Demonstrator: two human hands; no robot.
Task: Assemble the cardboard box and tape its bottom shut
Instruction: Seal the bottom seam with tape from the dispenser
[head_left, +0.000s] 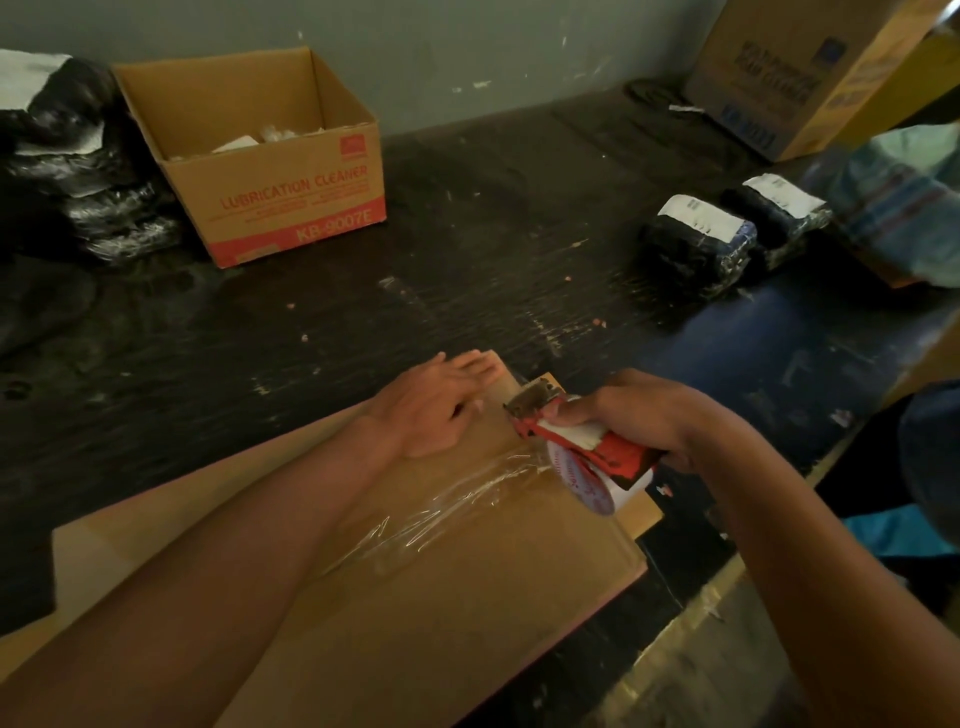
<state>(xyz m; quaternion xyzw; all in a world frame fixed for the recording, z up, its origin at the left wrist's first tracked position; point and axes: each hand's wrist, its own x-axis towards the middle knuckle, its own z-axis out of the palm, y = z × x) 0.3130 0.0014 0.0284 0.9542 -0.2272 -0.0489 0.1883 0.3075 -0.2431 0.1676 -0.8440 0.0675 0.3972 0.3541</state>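
Note:
A plain brown cardboard box (467, 597) lies bottom-up on the dark table in front of me. A strip of clear tape (441, 514) runs along its flap seam toward the far edge. My left hand (436, 402) presses flat on the cardboard near the far edge, fingers together. My right hand (639, 415) grips a red tape dispenser (576, 447) whose serrated blade sits at the box's far edge. The tape roll (597, 483) hangs under the dispenser.
An open "Lubrication Cleaner" carton (270, 171) stands at the back left beside black wrapped bundles (78, 166). Two black labelled parcels (727, 234) lie at the right. Another carton (810, 73) leans at the back right. A person's sleeve (904, 208) shows at the right edge.

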